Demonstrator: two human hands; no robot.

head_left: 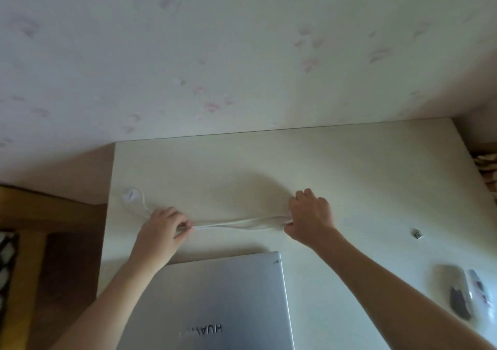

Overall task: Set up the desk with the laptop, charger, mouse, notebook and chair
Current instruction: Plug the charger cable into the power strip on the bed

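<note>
Left hand [161,228] and right hand [309,215] each pinch the white cable [236,224], stretched above the closed laptop [223,304] on the table [349,166].

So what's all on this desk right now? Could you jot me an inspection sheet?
Surface: pale desk against a patterned wall.
Job's things: closed silver laptop at the near edge; mouse to its right; round white charger at the left. Notebook, chair: nothing seen.
Clutter: small metal piece right of the hands.
Grippers: left hand pinches the white cable; right hand grips its other end.
Cables: stretched between both hands, behind the laptop.
Surroundings: wooden floor at left.
</note>
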